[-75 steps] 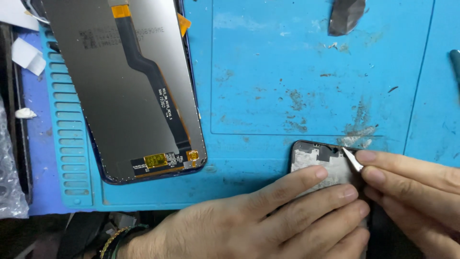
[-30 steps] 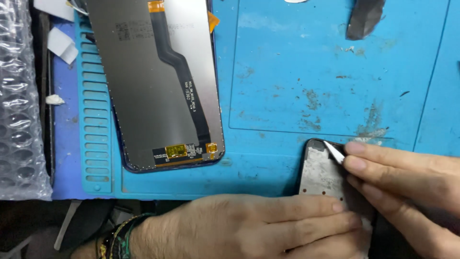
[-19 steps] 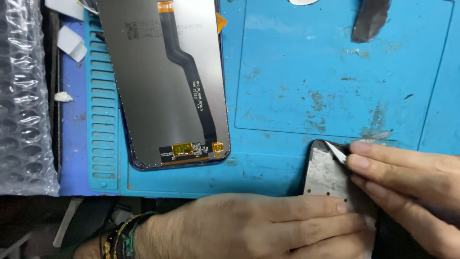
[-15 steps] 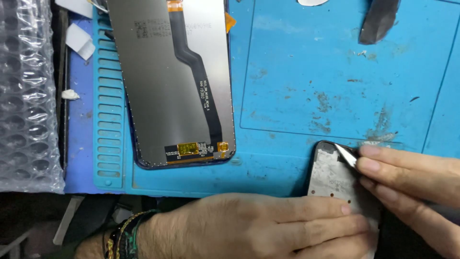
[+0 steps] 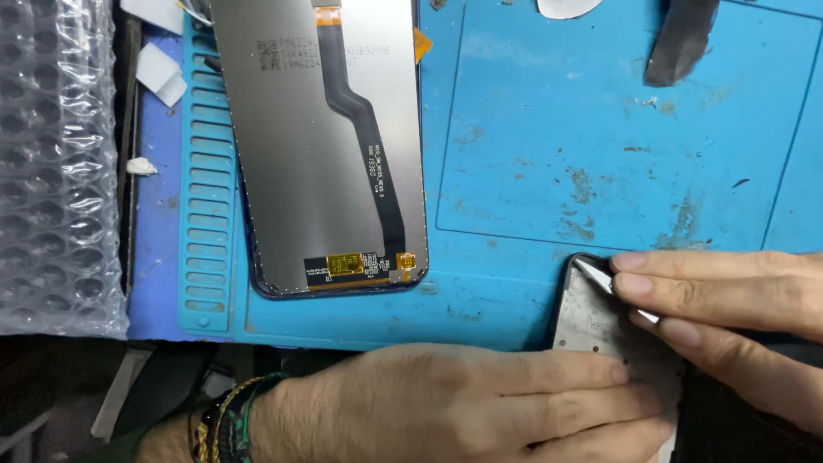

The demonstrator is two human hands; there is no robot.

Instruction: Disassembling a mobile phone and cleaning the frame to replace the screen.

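Note:
My left hand (image 5: 480,403) lies flat along the near edge of the blue mat, its fingers pressing down on a phone frame (image 5: 591,321) with a grey metal plate and dark rim. My right hand (image 5: 729,300) comes in from the right and pinches a thin metal blade (image 5: 597,274), whose tip rests at the frame's top corner. Most of the frame is hidden under both hands. A phone screen panel (image 5: 321,146) lies face down on the mat to the left, with a black flex cable and orange tabs.
The blue work mat (image 5: 600,129) has a slotted strip on its left side. Bubble wrap (image 5: 56,163) lies at far left. A dark strip (image 5: 681,39) and a pale scrap (image 5: 566,7) sit at the mat's far edge. White paper bits (image 5: 159,73) lie near the panel.
The view has drifted, so everything sits further right and lower in the frame. My right hand's blade stays at the frame's top corner, and my left hand keeps pressing the frame.

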